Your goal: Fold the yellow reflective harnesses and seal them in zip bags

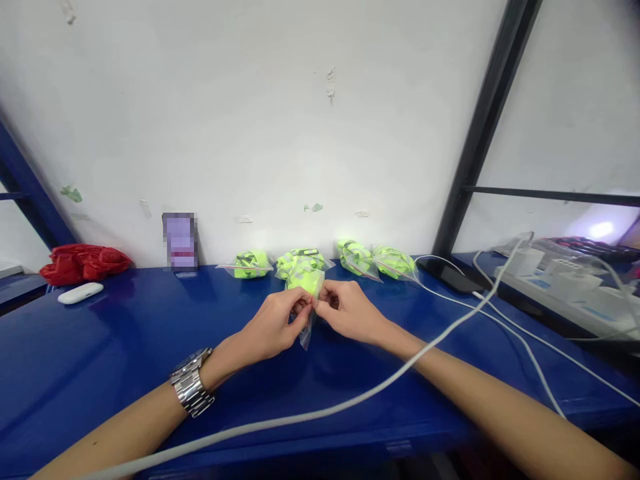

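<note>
Both hands meet over a clear zip bag (pixel 305 281) with folded fluorescent yellow-green fabric inside. My left hand (pixel 277 319), with a metal watch (pixel 193 381) on its wrist, pinches the bag's edge. My right hand (pixel 353 310) pinches the same edge from the other side, close to the left fingertips. A loose end of clear plastic hangs below the fingers. Right behind it lies another yellow-green bag (pixel 285 263). More such bags rest along the wall: one to the left (pixel 251 264), and two to the right (pixel 356 257) (pixel 396 261).
On the blue table (pixel 125 340), a red plastic bag (pixel 85 262), a white case (pixel 81 293) and an upright phone (pixel 181 241) stand left. A dark phone (pixel 450 276) and a power strip with chargers (pixel 575 287) lie right. A white cable (pixel 350 402) crosses in front of my right forearm.
</note>
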Demonstrator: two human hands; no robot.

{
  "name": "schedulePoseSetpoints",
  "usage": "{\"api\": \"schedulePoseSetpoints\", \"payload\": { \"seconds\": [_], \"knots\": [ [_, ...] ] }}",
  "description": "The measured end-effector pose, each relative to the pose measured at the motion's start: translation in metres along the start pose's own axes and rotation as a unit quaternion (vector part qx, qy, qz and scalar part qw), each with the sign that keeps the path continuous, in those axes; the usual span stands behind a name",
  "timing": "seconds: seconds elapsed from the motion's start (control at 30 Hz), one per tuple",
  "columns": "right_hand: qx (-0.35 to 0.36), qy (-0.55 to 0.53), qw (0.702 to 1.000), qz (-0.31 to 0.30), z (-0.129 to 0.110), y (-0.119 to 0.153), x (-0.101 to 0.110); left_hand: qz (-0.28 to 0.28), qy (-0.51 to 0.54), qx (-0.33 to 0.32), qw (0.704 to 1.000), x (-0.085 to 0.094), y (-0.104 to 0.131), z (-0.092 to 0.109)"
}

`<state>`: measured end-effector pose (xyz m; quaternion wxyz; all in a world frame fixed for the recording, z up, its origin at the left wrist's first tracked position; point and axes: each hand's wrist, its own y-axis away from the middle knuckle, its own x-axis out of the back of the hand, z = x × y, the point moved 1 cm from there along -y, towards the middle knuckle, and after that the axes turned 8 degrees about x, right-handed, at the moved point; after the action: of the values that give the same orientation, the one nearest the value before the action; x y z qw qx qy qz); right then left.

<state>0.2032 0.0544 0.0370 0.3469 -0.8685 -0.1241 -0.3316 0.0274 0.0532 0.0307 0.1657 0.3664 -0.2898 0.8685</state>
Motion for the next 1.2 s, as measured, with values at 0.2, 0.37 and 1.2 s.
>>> {"api": "schedulePoseSetpoints", "payload": {
  "seconds": [0.2,0.37,1.2],
  "knots": [
    [-0.003,0.078,0.997,-0.003,-0.011,0.002,-0.002,0.020,-0.056,-0.012,0.998,-0.004,-0.001,-0.001],
    [-0.011,0.070,0.997,-0.013,-0.014,0.006,-0.008,0.012,-0.092,-0.017,0.996,-0.003,0.000,-0.007],
    [0.081,0.086,0.993,-0.018,0.004,0.003,0.008,0.091,-0.067,0.100,0.989,0.019,-0.005,-0.014]
  ]
}}
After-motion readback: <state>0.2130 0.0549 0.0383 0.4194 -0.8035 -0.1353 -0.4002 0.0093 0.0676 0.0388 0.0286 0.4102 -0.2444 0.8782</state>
